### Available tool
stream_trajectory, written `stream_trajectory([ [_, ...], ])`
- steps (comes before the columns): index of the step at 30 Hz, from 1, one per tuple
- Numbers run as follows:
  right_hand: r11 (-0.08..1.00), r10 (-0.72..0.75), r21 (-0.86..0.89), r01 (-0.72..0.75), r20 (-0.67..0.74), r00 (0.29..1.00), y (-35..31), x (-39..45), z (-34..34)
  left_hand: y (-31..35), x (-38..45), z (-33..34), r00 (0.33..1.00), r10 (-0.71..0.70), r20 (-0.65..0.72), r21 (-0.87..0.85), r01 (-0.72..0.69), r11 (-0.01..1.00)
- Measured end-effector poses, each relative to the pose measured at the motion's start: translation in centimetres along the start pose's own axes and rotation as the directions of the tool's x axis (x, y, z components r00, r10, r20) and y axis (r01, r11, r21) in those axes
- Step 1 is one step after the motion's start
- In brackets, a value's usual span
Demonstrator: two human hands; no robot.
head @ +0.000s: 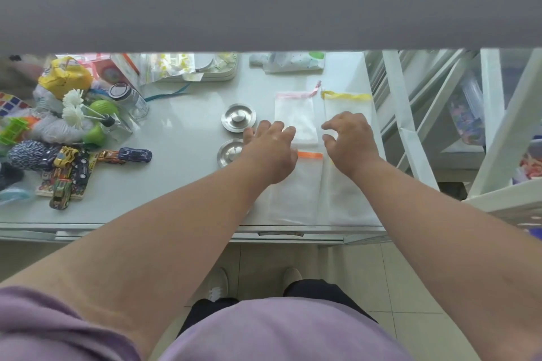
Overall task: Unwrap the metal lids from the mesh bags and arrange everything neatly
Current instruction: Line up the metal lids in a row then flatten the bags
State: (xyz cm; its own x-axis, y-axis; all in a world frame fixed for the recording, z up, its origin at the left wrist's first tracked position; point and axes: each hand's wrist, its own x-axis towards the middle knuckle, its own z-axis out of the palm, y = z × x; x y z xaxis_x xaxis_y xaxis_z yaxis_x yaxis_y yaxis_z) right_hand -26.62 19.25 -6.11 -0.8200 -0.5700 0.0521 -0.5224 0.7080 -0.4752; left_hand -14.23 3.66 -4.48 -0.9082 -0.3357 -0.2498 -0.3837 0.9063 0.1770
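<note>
Several white mesh bags lie flat at the table's right end: a pink-trimmed bag (pixel 294 117), a yellow-trimmed bag (pixel 346 104), an orange-trimmed bag (pixel 296 193) and another bag (pixel 349 199) beside it. Two round metal lids sit to their left, one (pixel 238 117) behind the other (pixel 230 152). My left hand (pixel 271 146) rests flat with fingers spread across the pink-trimmed bag's near left corner. My right hand (pixel 350 138) hovers over the yellow-trimmed bag, fingers curled and apart, holding nothing.
A pile of toys fills the table's left: toy cars (pixel 135 154), a glass jar (pixel 127 99), a green ball (pixel 102 108), white flowers, a yellow bag. Packets and a tray (pixel 217 75) stand at the back. A white shelf rack (pixel 410 132) stands right of the table.
</note>
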Motion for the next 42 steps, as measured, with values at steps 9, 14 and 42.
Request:
stream_trajectory([
  [9, 0.931, 0.351, 0.098, -0.351, 0.024, 0.936, 3.3, -2.1, -1.4, 6.6, 0.5, 1.7, 0.976, 0.162, 0.144, 0.002, -0.164, 0.986],
  [14, 0.939, 0.33, 0.113, -0.326, -0.012, 0.944, 3.1, -1.4, -0.9, 6.7, 1.0, 2.1, 0.972, 0.159, 0.175, 0.022, -0.166, 0.986],
  [42, 0.998, 0.055, 0.023, -0.054, -0.007, 0.998, -0.3, -9.4, -0.8, -2.3, -5.2, -0.3, 0.964, 0.185, 0.189, 0.105, -0.207, 0.973],
])
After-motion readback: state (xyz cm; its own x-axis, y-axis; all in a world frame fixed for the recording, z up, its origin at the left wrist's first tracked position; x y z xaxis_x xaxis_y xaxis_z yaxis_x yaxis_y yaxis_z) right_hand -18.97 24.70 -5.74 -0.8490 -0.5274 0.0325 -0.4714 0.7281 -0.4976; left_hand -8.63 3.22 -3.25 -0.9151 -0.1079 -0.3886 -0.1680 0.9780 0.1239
